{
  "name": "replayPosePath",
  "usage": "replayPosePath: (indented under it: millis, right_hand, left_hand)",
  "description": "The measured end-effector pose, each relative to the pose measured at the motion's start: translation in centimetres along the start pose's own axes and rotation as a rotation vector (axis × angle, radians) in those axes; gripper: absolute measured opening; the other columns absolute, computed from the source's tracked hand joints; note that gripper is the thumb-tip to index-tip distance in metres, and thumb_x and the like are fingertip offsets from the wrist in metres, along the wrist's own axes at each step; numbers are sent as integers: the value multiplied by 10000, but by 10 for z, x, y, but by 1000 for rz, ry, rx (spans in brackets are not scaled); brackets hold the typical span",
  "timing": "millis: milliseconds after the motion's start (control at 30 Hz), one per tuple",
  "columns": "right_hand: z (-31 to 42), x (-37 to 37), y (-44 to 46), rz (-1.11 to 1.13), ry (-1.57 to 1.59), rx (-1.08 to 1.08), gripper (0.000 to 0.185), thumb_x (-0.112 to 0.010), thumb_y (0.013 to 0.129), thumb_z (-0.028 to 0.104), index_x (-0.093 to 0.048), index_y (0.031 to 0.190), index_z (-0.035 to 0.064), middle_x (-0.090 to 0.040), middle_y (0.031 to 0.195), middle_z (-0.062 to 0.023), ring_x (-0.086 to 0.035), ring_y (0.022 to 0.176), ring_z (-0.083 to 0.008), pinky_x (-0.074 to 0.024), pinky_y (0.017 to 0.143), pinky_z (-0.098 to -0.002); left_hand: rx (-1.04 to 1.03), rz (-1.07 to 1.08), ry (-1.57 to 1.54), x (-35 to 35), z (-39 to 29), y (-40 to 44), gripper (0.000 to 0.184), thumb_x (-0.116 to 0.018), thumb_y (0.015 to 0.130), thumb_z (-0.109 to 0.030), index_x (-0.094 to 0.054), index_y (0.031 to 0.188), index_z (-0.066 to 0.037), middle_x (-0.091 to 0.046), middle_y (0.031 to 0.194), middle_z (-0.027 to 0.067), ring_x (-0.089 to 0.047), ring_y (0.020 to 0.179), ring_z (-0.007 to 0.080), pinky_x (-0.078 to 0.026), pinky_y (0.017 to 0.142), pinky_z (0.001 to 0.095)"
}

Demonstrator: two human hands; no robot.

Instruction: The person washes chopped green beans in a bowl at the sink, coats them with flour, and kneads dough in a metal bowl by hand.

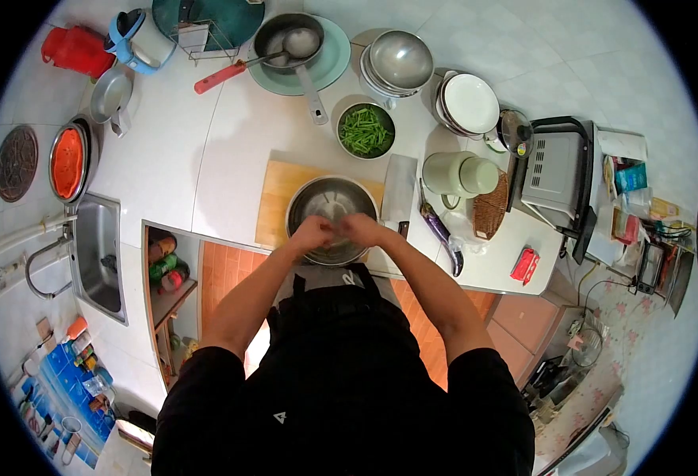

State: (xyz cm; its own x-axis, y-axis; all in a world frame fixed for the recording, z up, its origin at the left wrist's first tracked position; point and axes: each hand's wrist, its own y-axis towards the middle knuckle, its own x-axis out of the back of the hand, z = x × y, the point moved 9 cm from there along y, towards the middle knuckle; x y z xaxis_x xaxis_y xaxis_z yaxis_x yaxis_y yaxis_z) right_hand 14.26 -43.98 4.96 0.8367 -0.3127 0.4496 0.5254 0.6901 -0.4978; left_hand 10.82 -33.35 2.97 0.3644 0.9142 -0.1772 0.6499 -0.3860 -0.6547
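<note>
A metal bowl [332, 190] stands on the wooden cutting board [274, 202] at the counter's front edge. Both hands are over the bowl, close together near its middle. My left hand [314, 234] comes in from the left, and my right hand [361, 229] from the right. The fingers of both are bent inward and smeared by motion; whether they hold anything cannot be made out. A cleaver [399, 188] lies just right of the board. Behind it a bowl of cut green vegetables [365, 131] sits on the counter.
An eggplant [440, 232], a pale green jug [444, 173] and a red packet [525, 266] are on the right. A pan with a ladle [289, 40] and stacked bowls [401, 59] stand at the back. The sink [97, 254] is on the left.
</note>
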Motion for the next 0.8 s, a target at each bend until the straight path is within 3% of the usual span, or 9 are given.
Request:
replayPosePath:
  millis: [100,267,333,533,633,800]
  right_hand:
    - [8,13,1,-8,75,-34,244,-603,871,212,-645,955,-13,-660,921,-219,-638,868,-375,-491,765,-449]
    - [17,28,-8,-86,268,-84,229,-632,858,181,-635,948,-30,-659,859,-176,-630,814,-296,-489,758,-405]
    - [11,31,-14,-183,470,-158,220,-643,866,162,-637,957,-38,-643,810,-107,-589,766,-218,-482,730,-363]
    - [-7,16,-24,-183,735,-327,153,-646,889,148,-672,967,20,-587,774,-8,-532,727,-110,-448,629,-281]
    - [-7,9,-28,-190,861,-356,181,-665,893,192,-662,935,17,-586,755,-15,-536,713,-114,-434,608,-292]
    - [-3,27,-29,-205,1116,-358,112,-649,902,151,-646,900,39,-541,748,12,-488,664,-94,-401,579,-252]
  left_hand:
    - [43,28,-153,2,-10,-4,177,-613,849,-39,-685,963,75,-671,773,100,-639,689,160,-525,624,308]
    - [-5,26,-151,3,-30,-10,210,-638,888,-79,-688,1018,78,-697,819,112,-667,737,156,-551,679,299]
    - [-7,17,-153,2,-40,-14,223,-644,897,-91,-685,1035,79,-703,831,113,-671,748,155,-555,693,296]
    - [-71,-91,-239,6,-44,-20,245,-630,897,-45,-651,1101,90,-703,882,126,-674,751,166,-560,719,294]
    - [-87,-113,-217,7,-39,-16,230,-596,900,-9,-648,1102,88,-701,903,138,-675,754,170,-555,707,292]
    - [-125,-186,-95,9,-66,-10,210,-541,917,29,-629,1095,100,-692,916,138,-679,756,178,-553,698,290]
